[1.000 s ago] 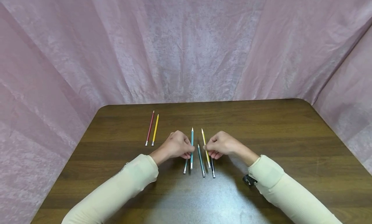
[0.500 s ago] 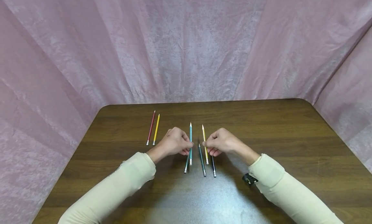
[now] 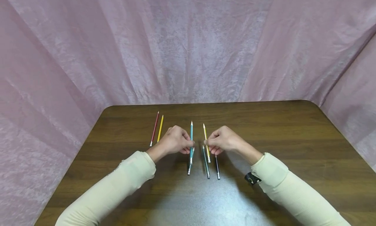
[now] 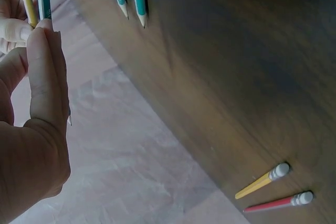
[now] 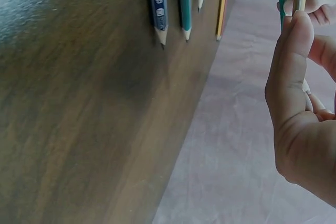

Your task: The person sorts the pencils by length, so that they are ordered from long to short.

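Note:
My left hand (image 3: 176,140) pinches a light blue pencil (image 3: 191,131) between thumb and fingers, its point aimed away from me. Opposite it, my right hand (image 3: 222,141) pinches a yellow pencil (image 3: 205,132) at about the middle, roughly parallel to the blue one. Beneath and between the hands lie a green pencil (image 3: 189,169) partly covered by the held blue one, a teal pencil (image 3: 206,162), and a navy pencil (image 3: 217,169) with lettering on its side in the right wrist view. All have eraser ends toward me.
To the left, a red pencil (image 3: 154,129) and another yellow pencil (image 3: 160,128) lie side by side, the yellow one's eraser end hidden behind my left hand. The brown wooden table (image 3: 264,121) ends at a pink curtain (image 3: 205,56). A black wrist strap (image 3: 252,179) hangs under the right sleeve.
Both hands have moved slightly away from me, carrying the blue and yellow pencils along. More of the green, teal and navy pencils on the table shows now.

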Available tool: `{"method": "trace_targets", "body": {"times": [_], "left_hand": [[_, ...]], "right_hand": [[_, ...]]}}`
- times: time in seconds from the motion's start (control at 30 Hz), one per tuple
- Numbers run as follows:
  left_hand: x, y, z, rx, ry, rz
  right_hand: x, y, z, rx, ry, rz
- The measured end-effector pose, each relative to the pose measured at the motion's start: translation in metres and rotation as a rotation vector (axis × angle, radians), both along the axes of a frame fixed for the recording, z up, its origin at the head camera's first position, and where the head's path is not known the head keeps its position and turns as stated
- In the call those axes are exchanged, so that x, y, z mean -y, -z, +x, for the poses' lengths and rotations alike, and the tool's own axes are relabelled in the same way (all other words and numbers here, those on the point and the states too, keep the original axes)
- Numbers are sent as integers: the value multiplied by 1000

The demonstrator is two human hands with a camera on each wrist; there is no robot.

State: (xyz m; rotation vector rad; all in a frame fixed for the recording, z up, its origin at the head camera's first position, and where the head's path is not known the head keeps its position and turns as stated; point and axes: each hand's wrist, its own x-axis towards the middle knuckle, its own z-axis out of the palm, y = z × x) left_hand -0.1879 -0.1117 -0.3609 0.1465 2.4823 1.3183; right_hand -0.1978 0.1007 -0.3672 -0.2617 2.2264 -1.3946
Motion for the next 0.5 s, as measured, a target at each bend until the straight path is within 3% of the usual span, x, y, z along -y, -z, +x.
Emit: {"method": "trace_targets", "body": {"times": [0.5], "left_hand": [[17,-9,-6,-33,8,-25]], "right_hand": [[2,-10,4,2,-19,-13]]}}
